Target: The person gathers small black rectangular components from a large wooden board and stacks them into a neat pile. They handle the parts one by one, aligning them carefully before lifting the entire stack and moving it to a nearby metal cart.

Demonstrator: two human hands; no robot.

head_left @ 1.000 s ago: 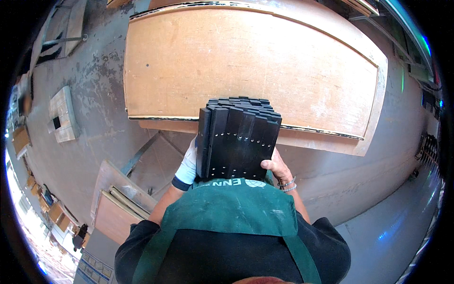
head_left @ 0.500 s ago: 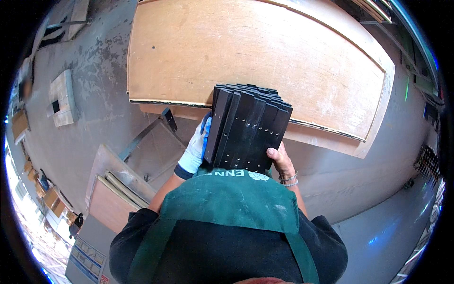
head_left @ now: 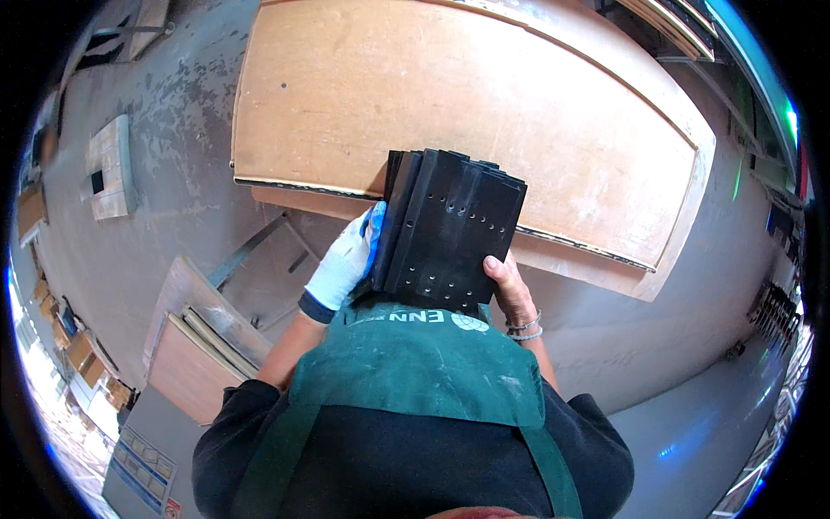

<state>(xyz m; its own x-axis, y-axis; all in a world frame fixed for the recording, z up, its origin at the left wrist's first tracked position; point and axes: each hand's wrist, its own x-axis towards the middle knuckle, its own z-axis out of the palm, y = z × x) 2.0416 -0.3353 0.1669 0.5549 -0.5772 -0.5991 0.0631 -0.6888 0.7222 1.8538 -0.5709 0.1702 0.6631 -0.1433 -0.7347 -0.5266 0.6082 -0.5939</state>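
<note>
Between my two hands is a stack of flat black panels, the front one pierced with rows of small holes. My left hand, in a white glove with a blue palm, is closed against the stack's left side. Bare and wearing bracelets at the wrist, my right hand grips the lower right edge, its thumb on the front panel. The stack stands close to my green apron, overlapping the near edge of the wooden table. The fingers behind the panels are hidden.
Boards lean together at the lower left, beside a metal frame bar. A pale panel with a black square lies on the grey floor farther left. Planks show at the far right.
The panels in the stack have come closer into line, their stepped top edges now more even. My left hand has shifted slightly left and up along the side; both hands still hold the stack.
</note>
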